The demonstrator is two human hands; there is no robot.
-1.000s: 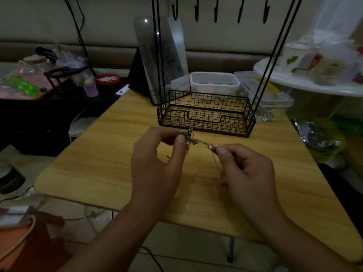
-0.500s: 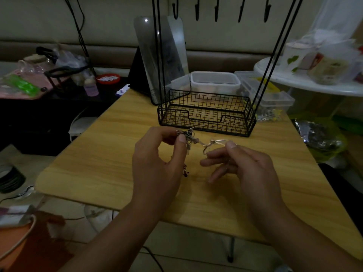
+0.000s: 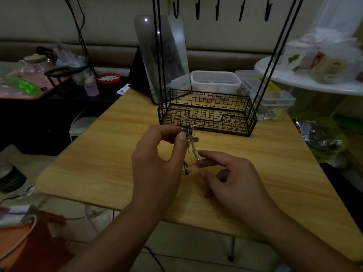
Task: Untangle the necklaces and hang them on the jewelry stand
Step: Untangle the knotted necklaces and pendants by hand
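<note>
The table (image 3: 275, 163) has a smooth, matt, light wood-grain top. At 12 o'clock, the jewelry stand (image 3: 206, 114) is matt black metal wire mesh. The necklaces (image 3: 189, 142) are shiny silver-coloured metal chain. At 1 o'clock, the storage boxes (image 3: 216, 80) are translucent plastic.

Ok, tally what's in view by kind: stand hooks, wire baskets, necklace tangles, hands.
Hooks: 5
Wire basket: 1
Necklace tangle: 1
Hands: 2, left hand and right hand
Total: 9
</note>
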